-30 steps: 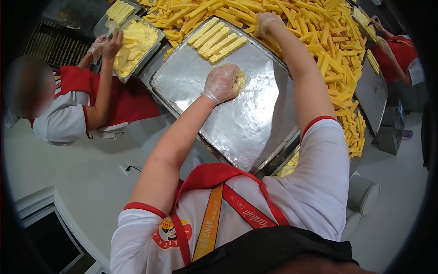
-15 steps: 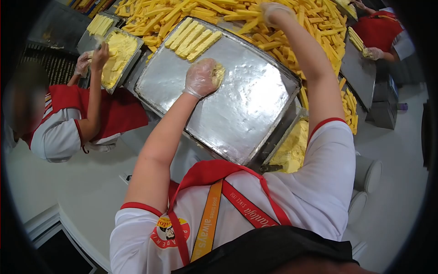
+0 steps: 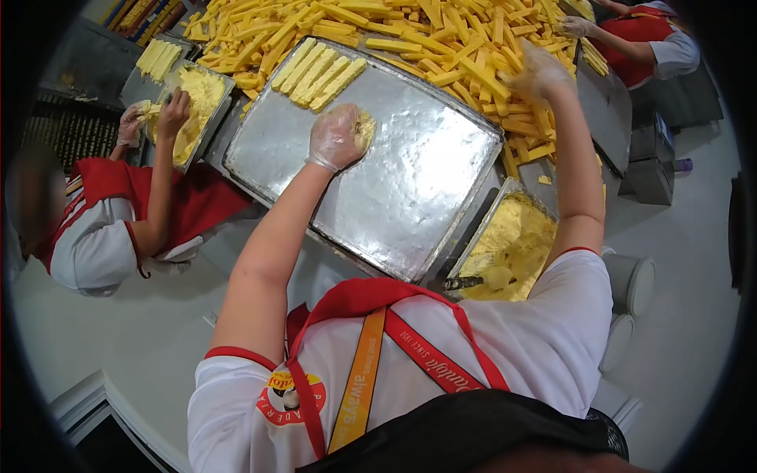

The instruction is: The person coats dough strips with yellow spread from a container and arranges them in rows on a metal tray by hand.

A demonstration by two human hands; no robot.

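My left hand [image 3: 337,139], in a clear plastic glove, is closed in a fist over the metal tray [image 3: 394,197]. A pale yellow creamy lump [image 3: 364,132] shows at the side of the fist; the rest of it is hidden. Several yellow-coated sticks [image 3: 319,72] lie side by side at the tray's far left corner. My right hand [image 3: 542,72], also gloved, is at the near right side of a big pile of plain yellow sticks [image 3: 473,47]. Motion smears its fingers, so I cannot see whether it holds a stick.
A pan of yellow spread [image 3: 512,244] with a dark-handled spreading tool [image 3: 467,282] stands right of the tray. At left, a co-worker in a red apron [image 3: 189,189] works over another pan [image 3: 197,110]. Another person [image 3: 643,43] works at upper right. White buckets [image 3: 631,284] stand at lower right.
My right hand has moved right and nearer across the stick pile. My left fist stays closed over the tray. The view has shifted slightly, uncovering more of the spread pan.
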